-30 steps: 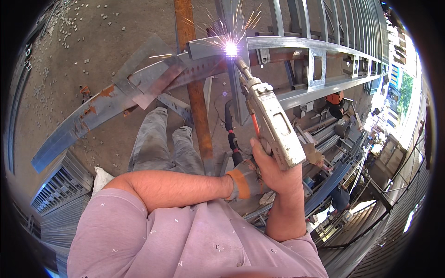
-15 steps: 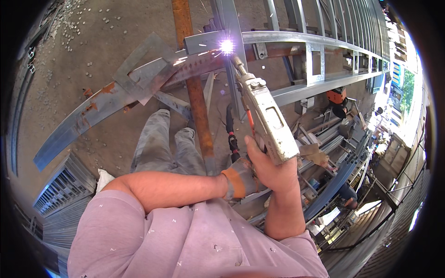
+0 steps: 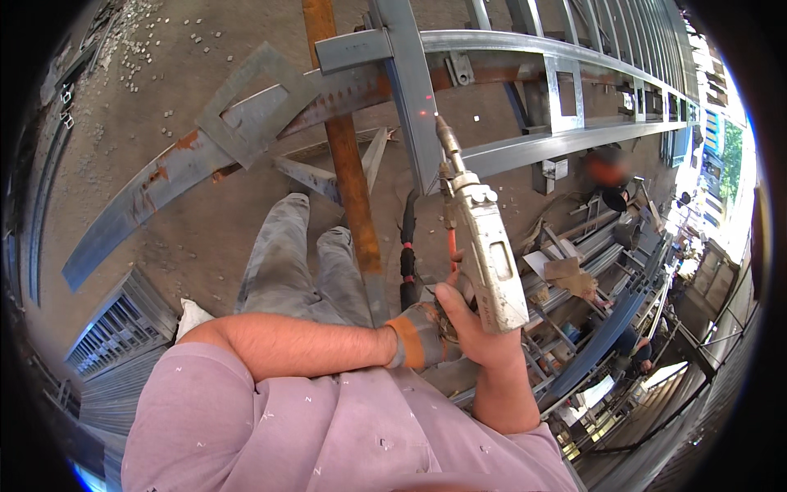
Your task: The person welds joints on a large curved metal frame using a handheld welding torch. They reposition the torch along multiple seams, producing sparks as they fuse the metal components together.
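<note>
My bare right hand (image 3: 484,338) is closed round the handle of a scuffed white handheld welding gun (image 3: 487,246). Closed against the gun's lower grip is my left hand (image 3: 425,334), in a grey and orange work glove; its fingers are partly hidden. The gun's nozzle points up at a galvanized square steel tube (image 3: 403,90), its tip beside the tube's right edge. Small red spots glow on that tube, and no arc is lit. A short steel piece (image 3: 354,51) juts left from the tube, in line with a long curved rail (image 3: 492,41) on the right.
A rusty bar (image 3: 348,176) runs under the frame. To the left extends a curved, rust-spotted steel strip (image 3: 139,197) with a square-holed plate (image 3: 229,135) over it. A dark cable (image 3: 407,246) hangs near my legs. Metal stock and a person (image 3: 642,354) are at right.
The bright arc and sparks have gone out. The welding gun has moved down and slightly right, its tip now lower along the tube. Both hands have stayed on it.
</note>
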`<state>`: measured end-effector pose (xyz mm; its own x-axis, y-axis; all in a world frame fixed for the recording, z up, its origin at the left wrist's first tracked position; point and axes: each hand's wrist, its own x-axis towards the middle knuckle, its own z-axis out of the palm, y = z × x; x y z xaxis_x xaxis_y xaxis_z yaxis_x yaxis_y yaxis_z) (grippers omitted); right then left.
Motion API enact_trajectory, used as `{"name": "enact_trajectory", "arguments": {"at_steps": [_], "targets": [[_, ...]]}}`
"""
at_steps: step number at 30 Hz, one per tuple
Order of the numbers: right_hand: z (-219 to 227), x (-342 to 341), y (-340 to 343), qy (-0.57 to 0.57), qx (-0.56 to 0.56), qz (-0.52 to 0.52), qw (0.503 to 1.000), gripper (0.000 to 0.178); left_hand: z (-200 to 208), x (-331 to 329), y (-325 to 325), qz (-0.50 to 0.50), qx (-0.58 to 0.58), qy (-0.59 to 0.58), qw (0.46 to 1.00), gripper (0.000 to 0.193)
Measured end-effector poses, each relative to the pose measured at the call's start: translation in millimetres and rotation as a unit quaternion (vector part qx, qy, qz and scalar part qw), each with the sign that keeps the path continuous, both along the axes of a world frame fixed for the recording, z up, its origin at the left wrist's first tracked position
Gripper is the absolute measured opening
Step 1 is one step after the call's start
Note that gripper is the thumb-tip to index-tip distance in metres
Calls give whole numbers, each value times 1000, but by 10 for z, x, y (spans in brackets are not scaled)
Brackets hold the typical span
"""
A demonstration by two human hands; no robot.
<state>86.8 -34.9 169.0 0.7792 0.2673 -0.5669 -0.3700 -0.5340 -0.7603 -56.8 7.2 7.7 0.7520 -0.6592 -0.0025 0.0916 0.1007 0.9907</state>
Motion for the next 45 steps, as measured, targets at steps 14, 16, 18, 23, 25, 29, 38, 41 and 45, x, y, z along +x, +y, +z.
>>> {"name": "enact_trajectory", "arguments": {"at_steps": [14,16,18,23,25,29,38,41,45], "targets": [[21,-614,-797,-24,131,-7,991,54,407,-261,-296,-16,-331,506,796,49],[80,-722,-917,-41,126,-8,991,52,453,-319,-369,-23,-348,497,794,49],[184,-861,-1029,-48,108,-19,993,51,524,-390,-412,-34,-245,387,888,47],[379,-1245,-1283,-84,86,-87,989,45,656,-452,-577,-203,136,-25,969,42],[394,-1395,-1325,-148,70,-107,981,40,695,-503,-664,-208,156,-14,966,37],[444,-1699,-1313,-194,61,-163,965,38,734,-673,-727,-166,157,-126,965,30],[766,-1850,-1479,-198,67,-132,969,34,1278,-826,-696,-5,-14,215,976,47],[876,-1754,-1691,-203,103,-108,968,31,1387,-719,-760,-59,50,129,989,54],[978,-1540,-2176,-180,114,-112,971,25,1161,-696,-1055,30,21,11,999,59]]}}
